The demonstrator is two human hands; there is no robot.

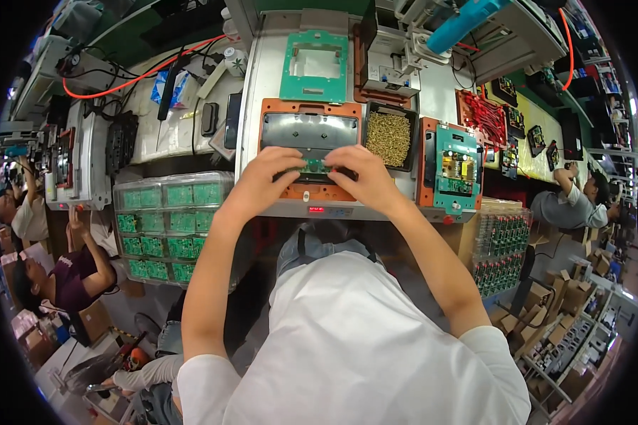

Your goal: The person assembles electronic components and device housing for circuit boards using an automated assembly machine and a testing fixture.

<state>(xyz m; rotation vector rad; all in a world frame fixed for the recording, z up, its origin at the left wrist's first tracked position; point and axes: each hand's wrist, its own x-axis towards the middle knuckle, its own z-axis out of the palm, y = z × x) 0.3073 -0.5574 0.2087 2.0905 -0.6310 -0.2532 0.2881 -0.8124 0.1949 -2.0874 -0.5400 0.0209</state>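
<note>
In front of me lies an orange fixture (273, 113) with a dark panel (312, 131) set inside it. Over the near part of that panel, a small green circuit board (315, 166) sits between my two hands. My left hand (271, 172) bends its fingers round the board's left end. On the other end, my right hand (361, 175) has its fingertips drawn together. The fingers cover both ends of the board, so I cannot tell whether it rests on the panel or is just above it.
A black tray of brass-coloured screws (388, 138) stands right of the fixture, then a second orange fixture with a green plate (450, 166). Behind lies a green frame (315, 64). Clear trays of circuit boards (166, 212) flank my left. Co-workers (74, 273) sit on both sides.
</note>
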